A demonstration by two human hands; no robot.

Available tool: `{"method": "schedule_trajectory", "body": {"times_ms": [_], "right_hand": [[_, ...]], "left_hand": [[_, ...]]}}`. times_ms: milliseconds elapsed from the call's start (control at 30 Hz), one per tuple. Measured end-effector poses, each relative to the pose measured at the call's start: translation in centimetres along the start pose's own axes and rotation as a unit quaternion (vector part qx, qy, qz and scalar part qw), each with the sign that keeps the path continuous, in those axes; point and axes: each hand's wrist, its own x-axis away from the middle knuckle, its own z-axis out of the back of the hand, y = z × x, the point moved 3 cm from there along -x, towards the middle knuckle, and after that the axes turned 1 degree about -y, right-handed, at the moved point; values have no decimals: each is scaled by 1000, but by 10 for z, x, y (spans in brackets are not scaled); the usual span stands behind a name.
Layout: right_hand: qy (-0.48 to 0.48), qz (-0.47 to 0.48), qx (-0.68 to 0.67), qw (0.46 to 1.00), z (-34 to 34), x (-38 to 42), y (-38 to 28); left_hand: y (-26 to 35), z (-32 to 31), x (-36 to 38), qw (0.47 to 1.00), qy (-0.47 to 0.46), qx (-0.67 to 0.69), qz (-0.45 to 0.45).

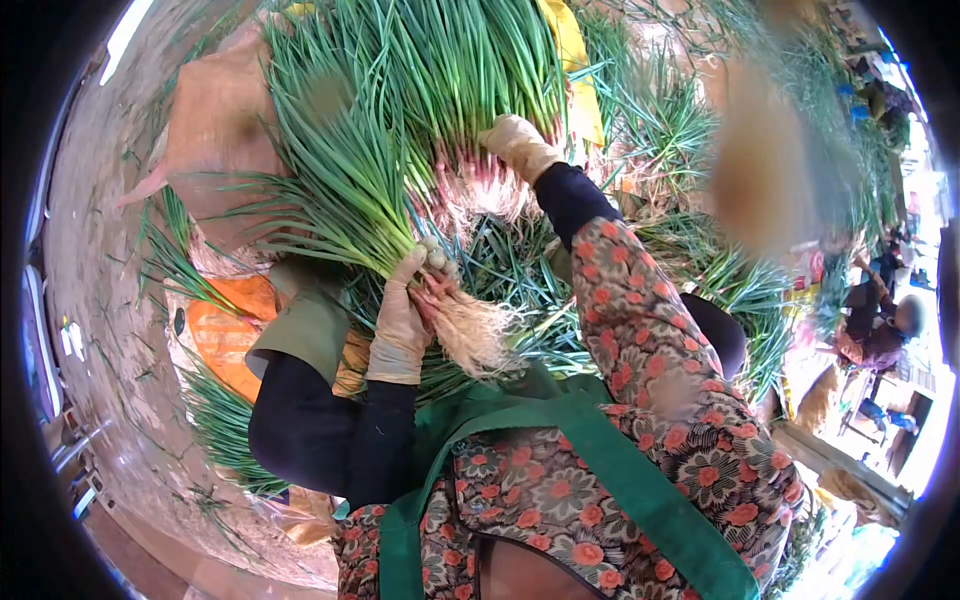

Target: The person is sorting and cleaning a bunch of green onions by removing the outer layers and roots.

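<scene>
Fingers of the left hand (402, 315) are wrapped closed around a bunch (395, 235) of green onions just above the roots (470, 325), which point to 4 o'clock; the leaves fan toward 10. Fingers of the right hand (520, 147) are curled against the pile (440, 90) at 12 o'clock; whether they grip any stalks, I cannot tell. Both wrists look fairly straight, the left forearm (388, 425) rising from 7 o'clock, the right arm (640, 300) stretched up from 4. So one bunch is gathered, its roots roughly together, no tie visible; the pile and more onions (665, 125) at 1 lie outside it.
</scene>
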Motion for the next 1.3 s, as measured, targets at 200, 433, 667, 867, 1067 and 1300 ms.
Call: {"method": "schedule_trajectory", "body": {"times_ms": [200, 433, 667, 867, 1067, 1300], "right_hand": [[-119, -77, -572, 808, 82, 87, -111], [218, -284, -470, 806, -19, 76, -22], [58, -227, -644, 728, 9, 77, -58], [-39, -156, -745, 648, 65, 126, -126], [-92, -212, -903, 363, 23, 75, -136], [90, -305, -693, 647, -2, 68, -128]], "left_hand": [[-15, 8, -5, 995, 50, -81, 25], [13, -21, 13, 983, -146, 113, 15], [2, -20, 11, 998, 56, -1, -17], [-13, 16, -2, 995, 60, -50, 53], [-15, 12, -5, 996, 18, -65, 66], [0, 1, 9, 998, -26, -6, 64]]}}
